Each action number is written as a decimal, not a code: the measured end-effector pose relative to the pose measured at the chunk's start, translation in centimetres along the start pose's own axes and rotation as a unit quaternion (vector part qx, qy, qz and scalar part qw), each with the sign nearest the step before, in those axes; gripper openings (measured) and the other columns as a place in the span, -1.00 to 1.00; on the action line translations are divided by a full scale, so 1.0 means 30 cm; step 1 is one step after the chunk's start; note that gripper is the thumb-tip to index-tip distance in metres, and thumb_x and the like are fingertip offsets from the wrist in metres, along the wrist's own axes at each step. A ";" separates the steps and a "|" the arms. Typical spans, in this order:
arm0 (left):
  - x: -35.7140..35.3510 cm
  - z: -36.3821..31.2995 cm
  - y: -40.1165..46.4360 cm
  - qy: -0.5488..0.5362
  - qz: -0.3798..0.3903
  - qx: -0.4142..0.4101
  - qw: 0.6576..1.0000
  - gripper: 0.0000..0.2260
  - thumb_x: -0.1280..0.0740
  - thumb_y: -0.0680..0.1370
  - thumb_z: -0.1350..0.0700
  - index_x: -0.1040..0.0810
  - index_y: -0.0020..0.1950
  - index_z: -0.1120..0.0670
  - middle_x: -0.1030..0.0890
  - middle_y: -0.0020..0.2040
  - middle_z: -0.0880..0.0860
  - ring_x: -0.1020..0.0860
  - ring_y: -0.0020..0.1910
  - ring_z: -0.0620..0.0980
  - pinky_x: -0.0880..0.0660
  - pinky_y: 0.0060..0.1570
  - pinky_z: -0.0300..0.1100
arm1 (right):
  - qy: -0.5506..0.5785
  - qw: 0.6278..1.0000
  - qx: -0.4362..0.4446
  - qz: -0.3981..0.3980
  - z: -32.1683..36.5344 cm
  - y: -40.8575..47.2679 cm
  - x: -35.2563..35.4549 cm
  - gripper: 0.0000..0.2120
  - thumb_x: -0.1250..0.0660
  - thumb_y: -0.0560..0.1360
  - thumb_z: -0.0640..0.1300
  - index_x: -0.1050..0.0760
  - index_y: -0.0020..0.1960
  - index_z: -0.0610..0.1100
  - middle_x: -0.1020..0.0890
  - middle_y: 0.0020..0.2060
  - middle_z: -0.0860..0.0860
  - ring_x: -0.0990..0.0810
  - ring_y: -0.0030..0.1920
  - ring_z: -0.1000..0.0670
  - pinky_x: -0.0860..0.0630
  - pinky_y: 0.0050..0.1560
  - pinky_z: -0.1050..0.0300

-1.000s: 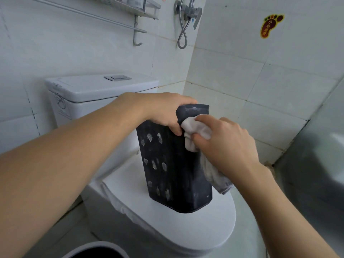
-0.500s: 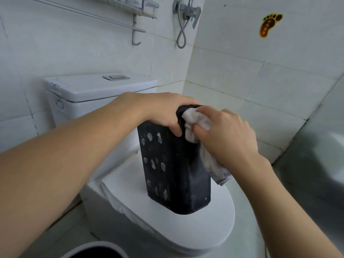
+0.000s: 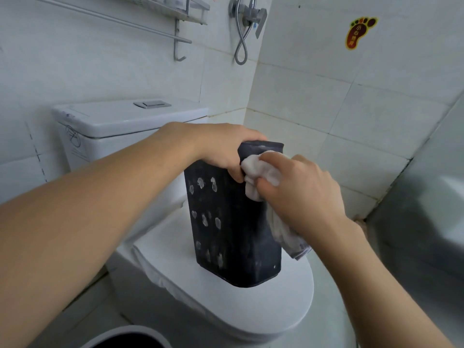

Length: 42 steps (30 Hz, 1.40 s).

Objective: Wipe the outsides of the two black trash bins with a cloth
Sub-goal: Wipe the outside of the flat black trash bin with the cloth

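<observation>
Far left at nine o'clock, a white toilet tank [image 3: 120, 121] against the tiled wall, flush button [image 3: 152, 104] on top. Above it at eleven o'clock, a metal towel rail [image 3: 108, 20] with a hook [image 3: 179, 52]. Low at six o'clock, the pale rim of a round bin [image 3: 130, 335] with a dark inside, cut off by the frame edge. At centre, standing upright on the closed white toilet lid [image 3: 251, 310], a black trash bin [image 3: 233, 234], tall and rectangular, its left face dotted with whitish smudges in rows. Reaching in from eight o'clock, the left hand [image 3: 216, 146], grip clamped over the bin's top rim, thumb down on the near face. Just right of that thumb, a white cloth [image 3: 261, 172], bunched and pressed against the bin's upper near corner, its loose end hanging down along the bin's right edge toward four o'clock. Coming in from five o'clock, the right hand [image 3: 301, 192], grip clenched around the cloth, fingertips holding the wad to the bin. At twelve o'clock on the wall, a shower valve [image 3: 251, 13] with a looped hose [image 3: 241, 46]. At one o'clock, a foot-shaped sticker [image 3: 357, 32] on the right wall. Far right at three o'clock, a blurred grey surface, too unclear to name.
</observation>
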<state>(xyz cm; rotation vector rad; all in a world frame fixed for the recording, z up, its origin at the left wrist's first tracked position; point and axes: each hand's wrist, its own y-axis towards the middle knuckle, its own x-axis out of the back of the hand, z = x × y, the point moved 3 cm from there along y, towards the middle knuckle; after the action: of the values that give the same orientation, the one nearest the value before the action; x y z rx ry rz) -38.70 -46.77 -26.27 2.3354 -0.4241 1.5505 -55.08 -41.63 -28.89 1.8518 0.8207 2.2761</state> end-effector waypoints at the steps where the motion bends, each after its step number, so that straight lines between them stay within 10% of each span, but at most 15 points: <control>1: 0.001 0.004 -0.002 0.003 -0.002 0.004 1.000 -0.32 -0.59 0.33 0.10 -0.40 0.37 -0.18 -0.58 0.11 -0.16 -0.54 0.08 -0.07 -0.48 0.08 -0.12 | 0.009 1.000 -0.011 0.005 -0.016 -0.002 -0.006 -0.75 -0.18 0.51 0.20 -0.39 0.19 0.29 -0.46 -0.12 0.06 -0.44 -0.17 -0.12 -0.33 -0.21 0.06; 6: 0.006 0.019 -0.007 -0.010 -0.006 0.030 0.999 -0.28 -0.57 0.39 0.09 -0.33 0.46 -0.19 -0.55 0.15 -0.15 -0.53 0.05 -0.07 -0.42 -0.16 -0.26 | 0.032 0.993 -0.108 0.024 -0.131 0.017 -0.038 -0.83 -0.11 0.47 0.17 -0.44 -0.03 0.19 -0.54 -0.13 0.05 -0.52 -0.13 -0.15 -0.41 -0.19 0.01; 31: -0.018 -0.063 0.028 0.008 0.016 -0.004 1.000 -0.33 -0.59 0.30 0.15 -0.43 0.33 -0.19 -0.60 0.11 -0.17 -0.55 0.12 -0.06 -0.50 0.18 0.03 | 0.050 0.998 -0.031 -0.014 -0.021 0.012 0.031 -0.71 -0.19 0.50 0.18 -0.42 0.21 0.29 -0.51 -0.07 0.03 -0.49 -0.11 -0.15 -0.37 -0.17 0.05; 42: -0.039 -0.079 0.024 -0.022 -0.024 -0.001 0.999 -0.18 -0.58 0.35 0.14 -0.16 0.46 -0.08 -0.54 0.22 0.05 -0.56 0.06 0.08 -0.52 0.05 0.00 | 0.144 0.974 -0.176 0.005 -0.190 -0.006 0.000 -0.82 -0.20 0.47 0.20 -0.47 0.03 0.23 -0.59 -0.15 0.07 -0.51 -0.10 -0.14 -0.42 -0.12 0.00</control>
<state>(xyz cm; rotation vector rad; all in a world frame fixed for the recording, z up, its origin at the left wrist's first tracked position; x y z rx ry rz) -41.41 -46.36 -26.41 2.3645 -0.3774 1.4788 -60.43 -43.43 -29.66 1.4005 0.3960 2.5327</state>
